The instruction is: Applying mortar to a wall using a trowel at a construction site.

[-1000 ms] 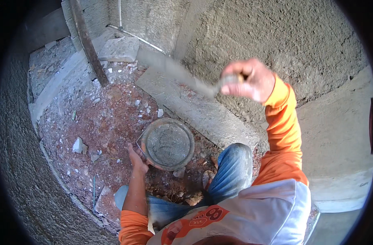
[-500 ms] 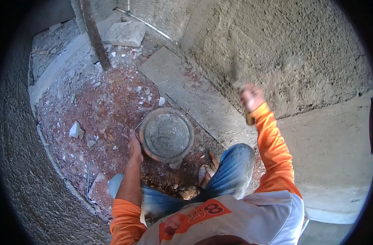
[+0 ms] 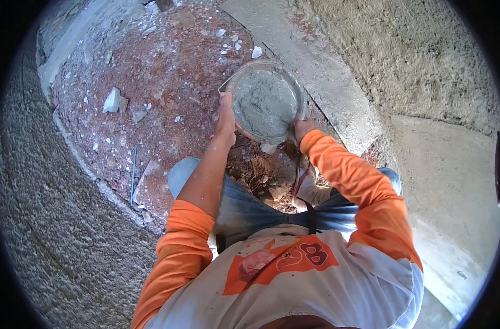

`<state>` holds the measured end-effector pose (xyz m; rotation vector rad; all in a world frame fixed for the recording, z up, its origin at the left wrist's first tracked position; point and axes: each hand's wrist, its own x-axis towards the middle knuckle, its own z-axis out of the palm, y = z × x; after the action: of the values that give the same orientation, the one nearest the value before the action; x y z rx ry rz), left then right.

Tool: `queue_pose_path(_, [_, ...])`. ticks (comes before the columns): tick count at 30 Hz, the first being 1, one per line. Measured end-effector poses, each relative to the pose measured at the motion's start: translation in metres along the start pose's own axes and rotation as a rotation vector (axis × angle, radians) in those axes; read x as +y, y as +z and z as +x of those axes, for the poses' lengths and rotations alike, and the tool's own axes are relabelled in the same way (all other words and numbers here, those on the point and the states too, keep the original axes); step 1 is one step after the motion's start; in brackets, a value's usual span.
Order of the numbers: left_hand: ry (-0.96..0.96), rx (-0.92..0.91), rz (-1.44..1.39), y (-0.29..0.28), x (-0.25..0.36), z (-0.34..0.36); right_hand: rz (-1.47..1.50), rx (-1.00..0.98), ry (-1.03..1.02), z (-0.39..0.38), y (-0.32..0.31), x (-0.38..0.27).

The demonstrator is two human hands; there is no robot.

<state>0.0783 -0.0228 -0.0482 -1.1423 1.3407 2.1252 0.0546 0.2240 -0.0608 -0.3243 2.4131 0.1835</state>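
Observation:
A round bucket (image 3: 258, 131) with a thin wire handle holds wet grey mortar (image 3: 263, 96). My left hand (image 3: 225, 118) is closed on the bucket's left side. My right hand (image 3: 302, 129) grips the lower right of the same rim, with its fingers partly hidden. The flat tool seen earlier in my right hand cannot be made out. Beneath the bucket is reddish dirt (image 3: 167, 66) with white chips.
Rough plastered walls stand at the right (image 3: 414, 60) and left (image 3: 52, 192). A concrete strip (image 3: 329, 88) runs beside the bucket. Broken white chunks (image 3: 112, 100) and a thin blue stick (image 3: 133, 172) lie left. My bent knees (image 3: 184, 175) are below my hands.
My right hand has come down from near the right wall onto the bucket. My left hand and the bucket have moved up and right in the picture; the whole view has shifted too.

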Motion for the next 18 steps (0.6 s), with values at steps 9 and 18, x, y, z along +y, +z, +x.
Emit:
queue_pose_path(9, [-0.037,0.038,0.041,-0.003,0.0,-0.002,0.405,0.08,-0.108,-0.043,-0.013,0.034])
queue_pose_path(18, [0.339,0.348,-0.197,0.001,0.029,-0.039,0.244,0.252,-0.077,-0.043,-0.035,0.022])
